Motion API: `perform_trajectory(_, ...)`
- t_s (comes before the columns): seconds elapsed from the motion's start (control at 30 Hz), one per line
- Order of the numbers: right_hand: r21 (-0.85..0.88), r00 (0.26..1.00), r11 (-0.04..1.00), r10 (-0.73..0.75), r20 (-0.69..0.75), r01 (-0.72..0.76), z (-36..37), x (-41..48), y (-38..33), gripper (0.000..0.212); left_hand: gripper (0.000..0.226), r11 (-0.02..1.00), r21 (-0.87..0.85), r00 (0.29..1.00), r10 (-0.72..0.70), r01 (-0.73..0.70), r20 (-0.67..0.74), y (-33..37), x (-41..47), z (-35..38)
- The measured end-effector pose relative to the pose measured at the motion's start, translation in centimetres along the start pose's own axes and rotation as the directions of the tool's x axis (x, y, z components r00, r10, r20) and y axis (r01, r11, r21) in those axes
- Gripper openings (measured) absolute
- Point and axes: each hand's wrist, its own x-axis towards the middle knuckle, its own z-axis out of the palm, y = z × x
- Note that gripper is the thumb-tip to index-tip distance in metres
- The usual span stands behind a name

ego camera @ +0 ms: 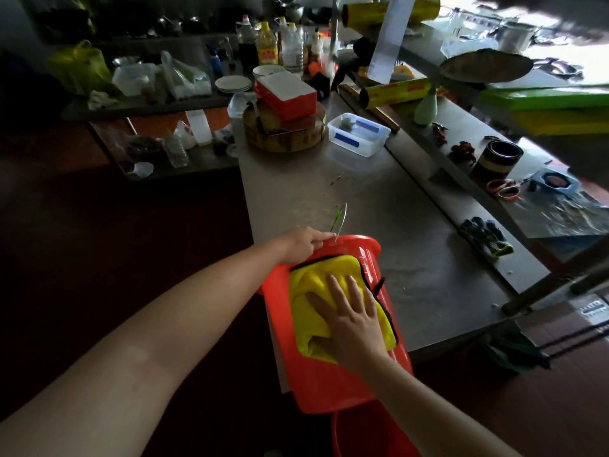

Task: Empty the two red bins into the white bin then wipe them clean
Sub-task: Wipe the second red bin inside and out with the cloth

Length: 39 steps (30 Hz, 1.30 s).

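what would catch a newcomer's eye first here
A bright red bin lies on its side at the near edge of the steel table, a yellow cloth spread on it. The right hand presses flat on the cloth; the left hand grips the bin's far end.

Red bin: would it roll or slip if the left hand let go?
Likely yes: the red bin lies on its rounded side, partly past the table edge, so it could roll. It looks like light plastic; the right hand pressing the yellow cloth might shove it without the left hand gripping.
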Motion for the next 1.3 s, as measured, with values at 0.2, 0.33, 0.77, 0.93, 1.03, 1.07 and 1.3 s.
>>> perform_trajectory(0.2,0.027,0.999,1.000,0.002,-0.050,-0.001,1.3,-8.0,1.7,0.099,0.044,0.997,0.069,1.000,0.018,-0.016,-0.024,1.3,0.5,0.4)
perform_trajectory(0.33,0.039,0.997,0.999,-0.002,-0.079,0.005,1.8,-10.8,2.4,0.101,0.043,0.997,0.077,0.999,0.020,-0.017,-0.039,1.8,0.8,0.9)
perform_trajectory(0.77,0.195,0.996,0.979,0.068,-0.058,-0.056,0.8,-1.2,3.9,0.087,0.045,0.998,0.061,0.998,-0.006,0.010,-0.067,-0.9,-1.9,0.6)
perform_trajectory(0.93,0.244,0.998,0.967,0.069,0.008,-0.068,-0.5,5.0,4.4,0.080,0.055,0.998,0.060,0.995,0.017,-0.011,-0.095,-2.4,-4.0,0.1)
perform_trajectory(1.03,0.228,0.999,0.973,0.040,-0.010,-0.037,-0.4,4.8,3.8,0.081,0.056,0.999,0.040,0.992,0.023,-0.018,-0.121,-3.1,-4.8,0.1)
perform_trajectory(1.07,0.219,0.999,0.975,0.036,-0.024,-0.030,-0.1,4.1,3.6,0.082,0.055,0.999,0.032,0.990,0.025,-0.021,-0.136,-3.2,-5.0,0.2)
perform_trajectory(1.3,0.220,0.994,0.975,0.013,-0.108,0.011,2.1,-6.0,2.9,0.094,0.044,0.999,-0.039,0.982,0.000,-0.007,-0.188,-4.1,-5.3,1.0)
